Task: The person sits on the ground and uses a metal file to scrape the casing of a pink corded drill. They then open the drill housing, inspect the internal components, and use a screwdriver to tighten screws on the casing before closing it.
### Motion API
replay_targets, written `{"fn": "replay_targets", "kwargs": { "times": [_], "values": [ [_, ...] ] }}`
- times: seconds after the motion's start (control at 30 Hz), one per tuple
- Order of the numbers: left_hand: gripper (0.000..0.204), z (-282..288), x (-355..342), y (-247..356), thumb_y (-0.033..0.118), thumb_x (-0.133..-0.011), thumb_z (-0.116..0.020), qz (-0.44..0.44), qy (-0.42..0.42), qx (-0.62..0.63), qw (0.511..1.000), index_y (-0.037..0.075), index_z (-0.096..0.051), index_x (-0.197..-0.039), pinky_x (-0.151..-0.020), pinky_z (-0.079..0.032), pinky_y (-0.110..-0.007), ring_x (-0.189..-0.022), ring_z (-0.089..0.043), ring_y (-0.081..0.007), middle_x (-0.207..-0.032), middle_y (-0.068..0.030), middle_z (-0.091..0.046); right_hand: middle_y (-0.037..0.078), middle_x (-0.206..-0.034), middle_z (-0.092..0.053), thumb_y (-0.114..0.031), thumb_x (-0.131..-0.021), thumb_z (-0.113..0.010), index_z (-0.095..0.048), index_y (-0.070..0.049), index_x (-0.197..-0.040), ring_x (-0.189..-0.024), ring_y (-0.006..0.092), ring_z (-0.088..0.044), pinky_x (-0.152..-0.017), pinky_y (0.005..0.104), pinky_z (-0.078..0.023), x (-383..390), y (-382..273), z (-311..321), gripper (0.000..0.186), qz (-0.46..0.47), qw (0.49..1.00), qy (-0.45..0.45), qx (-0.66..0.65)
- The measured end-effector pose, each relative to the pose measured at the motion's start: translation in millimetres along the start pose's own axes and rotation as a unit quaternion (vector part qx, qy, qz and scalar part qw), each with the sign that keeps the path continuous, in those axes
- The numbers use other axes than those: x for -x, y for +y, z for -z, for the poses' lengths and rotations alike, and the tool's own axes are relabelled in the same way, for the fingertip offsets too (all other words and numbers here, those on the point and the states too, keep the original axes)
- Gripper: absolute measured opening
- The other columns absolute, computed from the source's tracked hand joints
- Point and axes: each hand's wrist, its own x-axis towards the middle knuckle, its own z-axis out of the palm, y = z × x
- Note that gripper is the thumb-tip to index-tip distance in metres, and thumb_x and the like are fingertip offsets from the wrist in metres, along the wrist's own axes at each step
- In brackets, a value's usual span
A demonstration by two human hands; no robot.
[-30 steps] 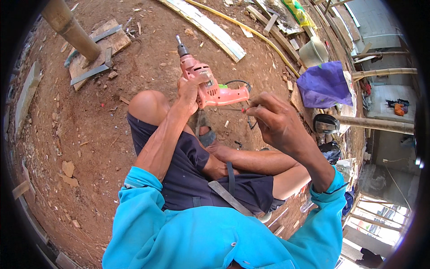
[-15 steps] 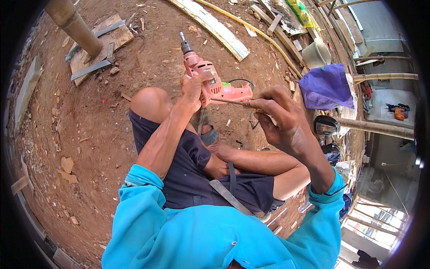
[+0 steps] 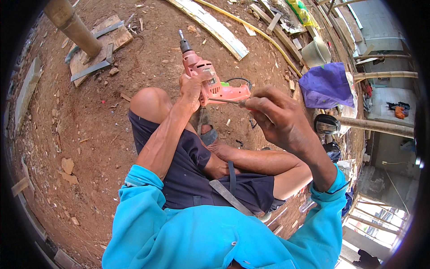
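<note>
A pink power drill (image 3: 204, 71) is held above my lap, its grey chuck (image 3: 185, 45) pointing away and a little left. My left hand (image 3: 191, 92) is wrapped round the rear of its body. With my right hand (image 3: 280, 112) I grip a screwdriver (image 3: 224, 101); its thin shaft runs left along the drill's handle (image 3: 233, 93), and the tip meets the back of the housing. A green part and a dark cord show behind the handle. Across my dark shorts lies a flat metal bar (image 3: 230, 197).
Brown dirt with scattered wood chips surrounds me. A bamboo post (image 3: 78, 31) stands at far left on a wooden board with metal strips. White planks (image 3: 215, 29) and a yellow hose (image 3: 255, 31) lie ahead. To the right are a pale bucket (image 3: 316, 53), a purple bag (image 3: 326, 87) and bamboo poles (image 3: 376, 127).
My right hand has turned with the screwdriver, its knuckles rolling over and its fingers closing in more. The drill and my left hand have stayed almost still.
</note>
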Motion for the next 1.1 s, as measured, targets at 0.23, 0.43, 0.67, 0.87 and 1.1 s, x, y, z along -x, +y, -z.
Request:
{"fn": "replay_targets", "kwargs": {
  "times": [0.23, 0.43, 0.67, 0.87, 1.1],
  "values": [
    [0.046, -2.0, 0.3, -2.3, -0.001, -0.080, -0.075, -0.026, 0.011, -0.006, 1.000, 0.007, -0.055, -0.120, -0.082, -0.062, -0.041, -0.086, -0.067, -0.0195, -0.099, -0.0048, -0.064, 0.012, -0.103, -0.063, -0.002, -0.076, -0.072, -0.063, -0.005, -0.106, -0.093, 0.0340, -0.065, -0.073, 0.0435, -0.056, -7.3, 7.3, -3.3, 0.031, 0.081, 0.996, -0.007, 0.040],
    [0.060, -4.0, 5.1, 3.7, 0.001, -0.083, -0.074, 0.003, 0.003, -0.033, 0.999, 0.009, -0.053, -0.138, -0.093, -0.060, -0.044, -0.105, -0.066, -0.0209, -0.112, -0.0027, -0.062, 0.011, -0.094, -0.061, -0.008, -0.083, -0.069, -0.060, -0.006, -0.101, -0.084, 0.0297, -0.064, -0.066, 0.0415, -0.053, -21.1, 2.4, -2.5, 0.021, -0.004, 0.987, -0.083, 0.139],
    [0.056, -7.2, 5.8, 4.4, 0.002, -0.082, -0.075, -0.009, 0.005, -0.037, 0.999, 0.010, -0.054, -0.133, -0.086, -0.061, -0.043, -0.099, -0.066, -0.0194, -0.110, -0.0036, -0.062, 0.011, -0.099, -0.060, -0.011, -0.085, -0.070, -0.060, -0.008, -0.113, -0.090, 0.0292, -0.065, -0.068, 0.0404, -0.054, -30.6, 0.2, -5.0, 0.030, -0.006, 0.987, -0.079, 0.141],
    [0.053, -5.2, 3.6, 0.4, 0.000, -0.082, -0.075, -0.020, 0.016, -0.018, 1.000, 0.008, -0.054, -0.129, -0.081, -0.064, -0.047, -0.095, -0.070, -0.0235, -0.109, -0.0075, -0.065, 0.009, -0.105, -0.064, -0.021, -0.086, -0.078, -0.063, -0.010, -0.123, -0.090, 0.0292, -0.068, -0.069, 0.0421, -0.053, -35.1, -4.3, -4.0, 0.041, 0.025, 0.988, -0.019, 0.150],
    [0.048, 0.7, -1.4, -2.8, -0.001, -0.082, -0.074, -0.009, 0.024, -0.035, 0.999, 0.007, -0.056, -0.126, -0.081, -0.063, -0.043, -0.093, -0.070, -0.0225, -0.107, -0.0069, -0.064, 0.012, -0.096, -0.059, -0.014, -0.085, -0.070, -0.061, -0.007, -0.114, -0.089, 0.0285, -0.065, -0.068, 0.0415, -0.054, -32.6, -2.6, -10.2, 0.032, -0.003, 0.981, -0.050, 0.188]
  ]
}}
